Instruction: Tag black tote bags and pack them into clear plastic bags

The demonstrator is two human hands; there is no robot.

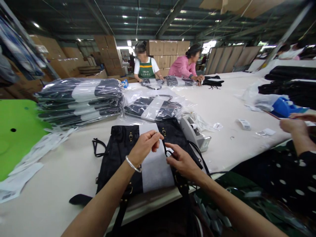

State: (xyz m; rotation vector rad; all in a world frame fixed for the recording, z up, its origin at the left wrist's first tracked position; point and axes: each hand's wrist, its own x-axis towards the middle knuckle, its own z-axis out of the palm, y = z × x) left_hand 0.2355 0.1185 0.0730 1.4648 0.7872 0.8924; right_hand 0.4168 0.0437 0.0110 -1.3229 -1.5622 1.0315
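Note:
A black bag point(116, 148) with brass-coloured buckles lies flat on the table in front of me. Across its middle runs a band of whitish paper point(155, 174). Over that band my left hand point(148, 143), with a silver bangle at the wrist, pinches one end of a thin black cord point(165, 148). Just to the right, my right hand point(181, 161) has thumb and forefinger closed on the cord's lower, looped part. Black straps stick out on both sides of the bag and hang over the table's front edge.
Plastic-wrapped bags point(81, 98) are stacked at the back left, with another wrapped bag point(153, 107) beyond mine. A grey tape dispenser point(195, 131) stands close on the right. Two co-workers handle goods across the table; another person's hands point(296, 126) are at far right.

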